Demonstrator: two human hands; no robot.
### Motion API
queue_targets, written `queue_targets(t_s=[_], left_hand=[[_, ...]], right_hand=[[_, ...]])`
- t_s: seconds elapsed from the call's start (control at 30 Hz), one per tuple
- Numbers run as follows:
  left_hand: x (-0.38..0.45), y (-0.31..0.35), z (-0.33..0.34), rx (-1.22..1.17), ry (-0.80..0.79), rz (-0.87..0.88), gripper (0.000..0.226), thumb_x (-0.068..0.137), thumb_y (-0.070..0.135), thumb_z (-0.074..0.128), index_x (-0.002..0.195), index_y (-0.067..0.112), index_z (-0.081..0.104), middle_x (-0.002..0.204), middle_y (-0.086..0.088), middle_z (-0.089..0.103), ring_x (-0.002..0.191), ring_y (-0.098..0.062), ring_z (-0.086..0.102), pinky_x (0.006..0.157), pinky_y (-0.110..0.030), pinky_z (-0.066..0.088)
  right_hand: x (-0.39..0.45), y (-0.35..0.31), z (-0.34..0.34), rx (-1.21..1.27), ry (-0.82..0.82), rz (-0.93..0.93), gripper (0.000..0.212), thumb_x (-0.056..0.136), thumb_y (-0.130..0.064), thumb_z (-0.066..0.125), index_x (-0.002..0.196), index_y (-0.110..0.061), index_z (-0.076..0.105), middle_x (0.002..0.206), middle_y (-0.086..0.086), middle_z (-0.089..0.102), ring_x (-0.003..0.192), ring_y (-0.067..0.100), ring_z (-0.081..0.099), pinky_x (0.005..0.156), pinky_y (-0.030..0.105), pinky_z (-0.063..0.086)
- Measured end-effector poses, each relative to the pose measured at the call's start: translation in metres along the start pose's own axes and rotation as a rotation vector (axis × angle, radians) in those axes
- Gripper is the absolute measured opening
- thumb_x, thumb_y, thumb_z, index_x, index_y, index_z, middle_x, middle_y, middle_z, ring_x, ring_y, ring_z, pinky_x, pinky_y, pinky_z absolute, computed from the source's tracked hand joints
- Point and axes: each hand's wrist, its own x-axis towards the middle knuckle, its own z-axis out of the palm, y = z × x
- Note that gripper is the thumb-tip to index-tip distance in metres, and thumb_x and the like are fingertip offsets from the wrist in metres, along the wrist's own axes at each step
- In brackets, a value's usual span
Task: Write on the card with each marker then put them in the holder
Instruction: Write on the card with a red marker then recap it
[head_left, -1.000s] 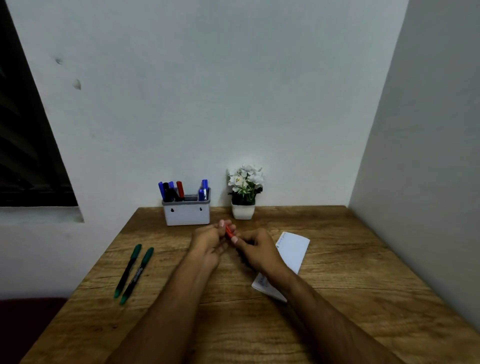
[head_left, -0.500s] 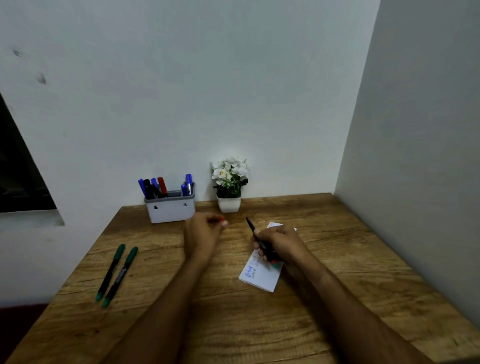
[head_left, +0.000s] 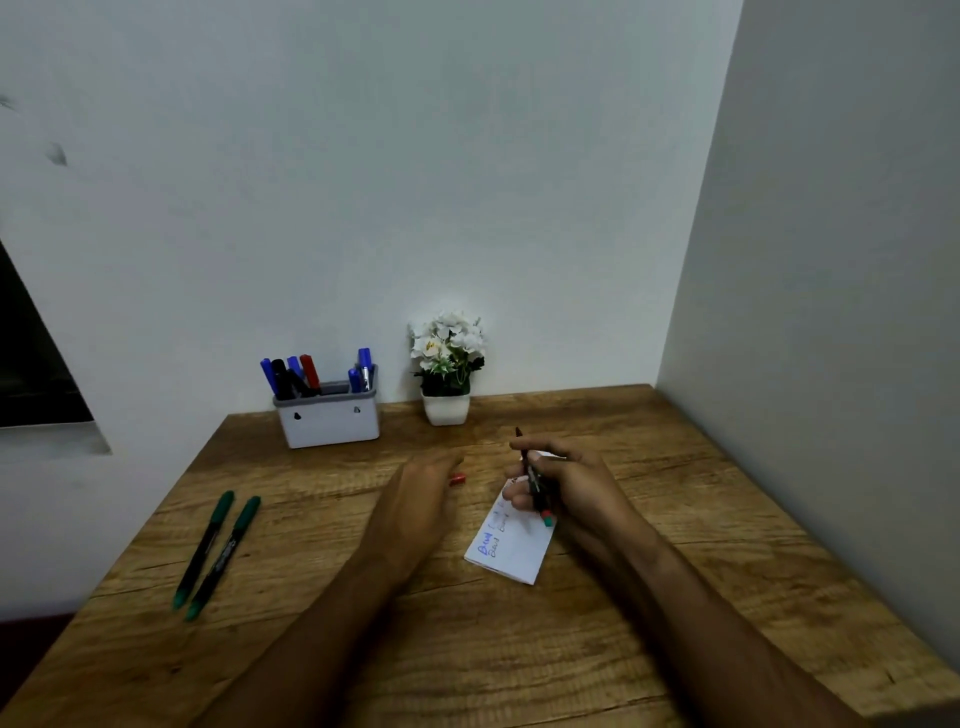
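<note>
A white card (head_left: 514, 553) with blue and dark writing lies on the wooden table (head_left: 519, 649). My right hand (head_left: 569, 480) is over its far end, closed on a dark marker (head_left: 534, 483) with no cap, tip pointing up and away. My left hand (head_left: 421, 496) hovers low to the card's left, and a red cap (head_left: 457, 479) shows at its fingertips. The white holder (head_left: 328, 423) at the back holds several blue, black and red markers. Two green markers (head_left: 218, 556) lie side by side at the left.
A small white pot with white flowers (head_left: 447, 369) stands right of the holder against the back wall. A side wall closes off the table's right edge. The table's left edge runs just beyond the green markers.
My hands were together at the marker's red cap and have parted. The right hand carried the uncapped marker over the card. The left hand kept the cap and dropped toward the table.
</note>
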Motion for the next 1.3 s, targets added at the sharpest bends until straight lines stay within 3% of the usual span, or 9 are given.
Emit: queue_targets(t_s=[0.13, 0.2, 0.3, 0.4, 0.47, 0.63, 0.77, 0.97, 1.3], left_hand=[[-0.027, 0.006, -0.013, -0.074, -0.275, 0.147, 0.048, 0.102, 0.026, 0.042, 0.150, 0.022, 0.039, 0.157, 0.007, 0.035, 0.145, -0.007, 0.028, 0.115, -0.018, 0.017], [-0.035, 0.008, -0.014, -0.048, -0.410, 0.157, 0.052, 0.105, 0.034, 0.037, 0.155, 0.023, 0.026, 0.163, 0.008, 0.017, 0.150, -0.004, 0.010, 0.115, -0.018, 0.005], [-0.040, 0.010, -0.012, 0.018, -0.447, 0.196, 0.054, 0.107, 0.034, 0.031, 0.157, 0.023, 0.017, 0.165, 0.007, 0.007, 0.150, -0.003, -0.001, 0.115, -0.017, -0.005], [-0.041, 0.009, -0.008, 0.072, -0.439, 0.233, 0.054, 0.107, 0.032, 0.027, 0.158, 0.023, 0.012, 0.165, 0.007, 0.005, 0.149, -0.002, -0.005, 0.115, -0.018, -0.009], [-0.041, 0.007, -0.007, 0.074, -0.438, 0.249, 0.054, 0.107, 0.032, 0.027, 0.158, 0.024, 0.010, 0.165, 0.007, 0.005, 0.148, -0.001, -0.007, 0.115, -0.018, -0.010], [-0.041, 0.006, -0.007, 0.070, -0.443, 0.269, 0.054, 0.107, 0.032, 0.026, 0.158, 0.024, 0.008, 0.165, 0.008, 0.003, 0.148, 0.000, -0.008, 0.117, -0.019, -0.008], [-0.041, 0.007, -0.007, 0.068, -0.442, 0.266, 0.054, 0.107, 0.032, 0.025, 0.158, 0.024, 0.008, 0.165, 0.008, 0.003, 0.149, -0.001, -0.006, 0.116, -0.018, -0.009], [-0.040, 0.005, -0.006, 0.064, -0.442, 0.267, 0.054, 0.107, 0.033, 0.025, 0.158, 0.025, 0.009, 0.165, 0.009, 0.004, 0.149, -0.001, -0.006, 0.116, -0.018, -0.010], [-0.040, 0.005, -0.004, 0.065, -0.451, 0.265, 0.054, 0.107, 0.034, 0.024, 0.158, 0.027, 0.007, 0.165, 0.011, 0.001, 0.147, 0.002, -0.008, 0.112, -0.014, -0.014]], right_hand=[[0.006, 0.002, -0.006, 0.070, -0.015, -0.019, 0.028, 0.105, 0.009, 0.042, 0.122, 0.005, 0.063, 0.106, 0.026, 0.076, 0.083, 0.028, 0.077, 0.072, 0.035, 0.066], [0.004, 0.002, -0.010, -0.018, -0.001, -0.074, 0.023, 0.101, 0.009, 0.052, 0.120, 0.003, 0.064, 0.106, 0.023, 0.077, 0.075, 0.022, 0.075, 0.064, 0.030, 0.065], [0.003, 0.005, -0.016, -0.177, 0.055, -0.170, 0.018, 0.099, -0.001, 0.063, 0.113, -0.004, 0.073, 0.095, 0.021, 0.078, 0.054, 0.018, 0.059, 0.046, 0.027, 0.048], [0.005, 0.010, -0.022, -0.327, 0.089, -0.262, 0.014, 0.096, -0.012, 0.071, 0.097, 0.000, 0.078, 0.084, 0.021, 0.077, 0.047, 0.018, 0.054, 0.042, 0.025, 0.041], [0.005, 0.012, -0.022, -0.389, 0.078, -0.287, 0.013, 0.093, -0.009, 0.075, 0.091, 0.004, 0.077, 0.080, 0.021, 0.077, 0.047, 0.018, 0.057, 0.042, 0.025, 0.044], [0.007, 0.011, -0.021, -0.606, 0.009, -0.328, 0.007, 0.089, 0.003, 0.070, 0.084, 0.000, 0.075, 0.075, 0.013, 0.075, 0.065, 0.018, 0.068, 0.059, 0.029, 0.054], [0.009, 0.016, -0.020, -0.658, -0.035, -0.288, 0.019, 0.089, 0.004, 0.066, 0.093, -0.007, 0.082, 0.088, 0.009, 0.079, 0.083, 0.019, 0.074, 0.073, 0.029, 0.059], [0.018, 0.017, -0.022, -0.826, -0.083, -0.382, 0.019, 0.081, 0.003, 0.068, 0.085, -0.011, 0.080, 0.089, 0.001, 0.078, 0.090, 0.014, 0.074, 0.078, 0.027, 0.060], [0.021, 0.022, -0.023, -0.907, -0.057, -0.410, 0.011, 0.079, -0.001, 0.075, 0.080, -0.012, 0.079, 0.081, -0.002, 0.077, 0.078, 0.010, 0.074, 0.067, 0.023, 0.059]])
